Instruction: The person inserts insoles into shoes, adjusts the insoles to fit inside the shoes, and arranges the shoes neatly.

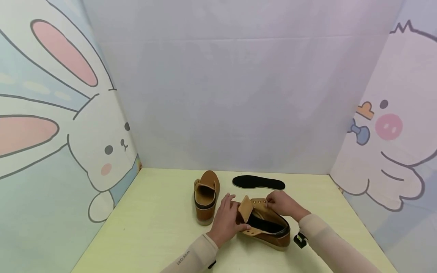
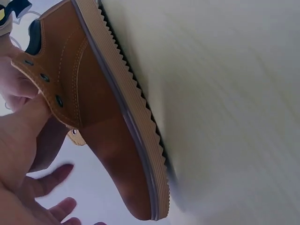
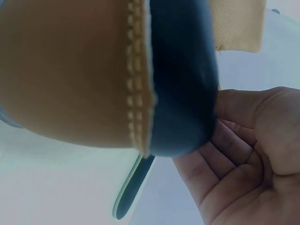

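Observation:
A brown lace-up shoe (image 1: 273, 239) without laces sits on the table, its toe toward the left and its tongue (image 1: 246, 209) raised. Inside it lies a black insole (image 1: 264, 224). My left hand (image 1: 225, 222) holds the shoe's front part, thumb at the near eyelet flap (image 2: 44, 77) and the other fingers spread past the tongue. With thumb and fingers my right hand (image 1: 285, 204) pinches the far eyelet flap (image 1: 259, 202). In the right wrist view the dark heel collar (image 3: 183, 79) hides part of that hand's fingertips.
A second brown shoe (image 1: 205, 214) stands to the left, toe pointing away. Behind the held shoe, a loose black insole (image 1: 258, 182) lies flat on the pale yellow table (image 1: 146, 227). A white back wall (image 1: 232, 102) and printed side panels (image 1: 392, 159) enclose the table.

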Available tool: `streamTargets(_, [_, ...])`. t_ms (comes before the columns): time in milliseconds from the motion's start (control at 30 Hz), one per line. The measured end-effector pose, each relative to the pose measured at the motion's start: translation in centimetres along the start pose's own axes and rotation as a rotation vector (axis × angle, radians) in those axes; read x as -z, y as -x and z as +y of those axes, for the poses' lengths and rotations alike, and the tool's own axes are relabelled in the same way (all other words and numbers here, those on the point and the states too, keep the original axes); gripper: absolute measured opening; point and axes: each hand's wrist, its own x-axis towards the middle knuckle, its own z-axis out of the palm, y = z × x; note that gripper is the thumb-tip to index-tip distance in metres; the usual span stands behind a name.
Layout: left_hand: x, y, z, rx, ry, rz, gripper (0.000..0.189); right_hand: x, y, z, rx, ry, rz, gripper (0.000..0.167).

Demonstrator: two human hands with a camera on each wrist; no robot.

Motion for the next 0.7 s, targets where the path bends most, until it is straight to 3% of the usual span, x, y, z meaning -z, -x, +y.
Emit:
streamTargets(133, [0.3, 0.2, 0.4, -0.053, 0.01, 0.019, 0.06, 0.1, 0.0, 0.0, 0.0, -0.002, -0.004, 0.014])
streamTargets(300, [0.3, 0.4, 0.9, -0.152, -0.022, 0.057, 0.036, 0.1, 0.1, 0.1, 0.062, 0.003, 0.009, 0.02])
streamTargets(700, [0.2, 0.8, 1.5, -0.259, -0.119, 0.07, 0.028, 0.1, 0.1, 0.4, 0.088, 0.008, -0.015, 0.025])
